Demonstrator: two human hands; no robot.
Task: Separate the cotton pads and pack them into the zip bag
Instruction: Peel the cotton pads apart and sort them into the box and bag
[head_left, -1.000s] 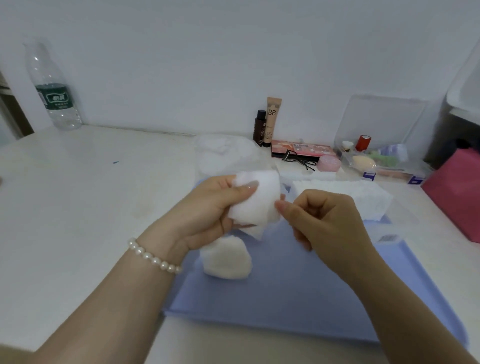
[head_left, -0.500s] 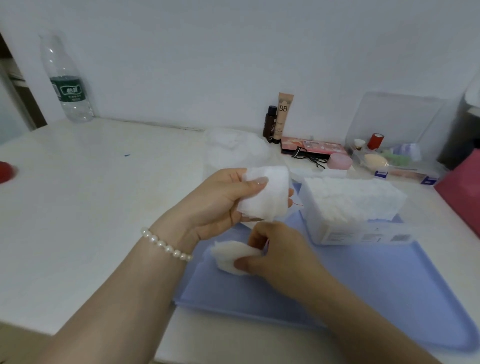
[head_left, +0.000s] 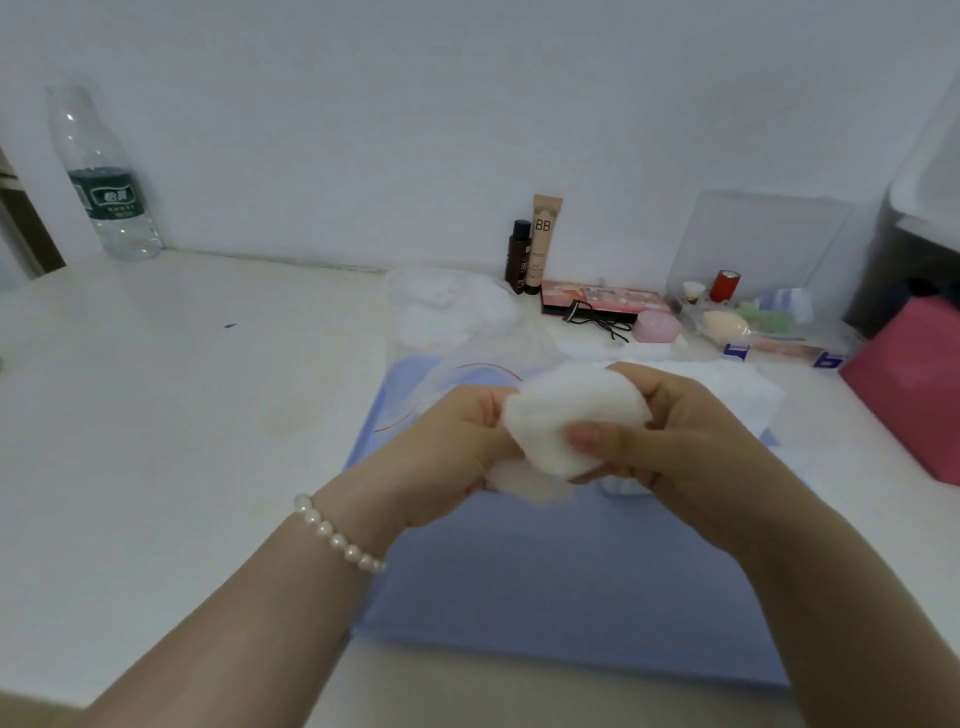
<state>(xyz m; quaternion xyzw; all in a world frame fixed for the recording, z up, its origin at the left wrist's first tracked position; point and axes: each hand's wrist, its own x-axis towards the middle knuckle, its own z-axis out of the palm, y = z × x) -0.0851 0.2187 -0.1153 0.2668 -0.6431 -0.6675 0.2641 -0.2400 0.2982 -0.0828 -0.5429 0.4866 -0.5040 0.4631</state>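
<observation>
While our left hand (head_left: 457, 441) and right hand (head_left: 670, 441) both pinch the cotton pads (head_left: 566, 415) over the blue tray (head_left: 571, 587), pad count's unclear, maybe several.

**Lighting and image quality, head view**

Soft, even, rather dim illumination with a cool bluish cast; no distinct light source is visible. Shadows are faint: only a weak, diffuse darkening lies on the blue mat (head_left: 571, 582) beneath the hands. The white desk (head_left: 156, 441) to their left reads bright and nearly featureless, with mild sheen. The water bottle (head_left: 106, 176) far to the upper left shows small highlights. Wide-angle distortion bows the desk's back edge and stretches the forearms at the lower corners. Slight motion blur softens the hands and the cotton pads (head_left: 566, 415) between them; overall detail is soft.
</observation>
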